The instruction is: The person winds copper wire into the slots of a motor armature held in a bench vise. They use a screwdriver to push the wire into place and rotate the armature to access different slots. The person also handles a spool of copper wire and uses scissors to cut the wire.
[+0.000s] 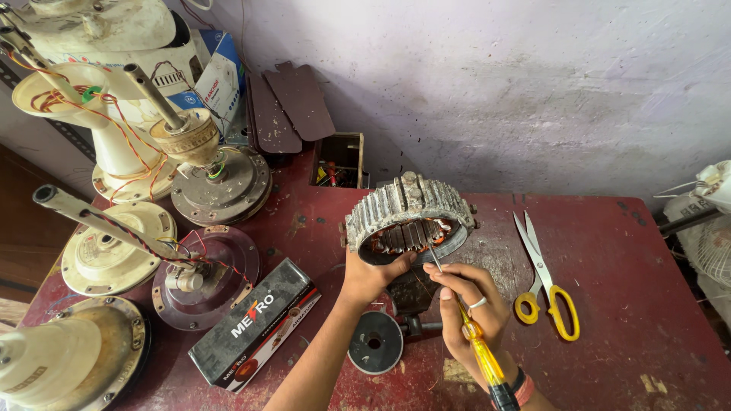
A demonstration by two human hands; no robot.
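My left hand grips the lower rim of a ribbed grey metal motor stator, holding it tilted on edge over the red table. Copper windings show inside its ring. My right hand holds a yellow-handled screwdriver, its thin shaft reaching up into the stator's opening. A ring sits on one finger and a band on that wrist. Below the stator stands a dark round stand with a disc base.
Yellow-handled scissors lie open to the right. A grey and red box lies to the left. Several cream ceiling-fan motors with rods and wires crowd the left side. A small wooden parts box and dark fan blades lean at the wall.
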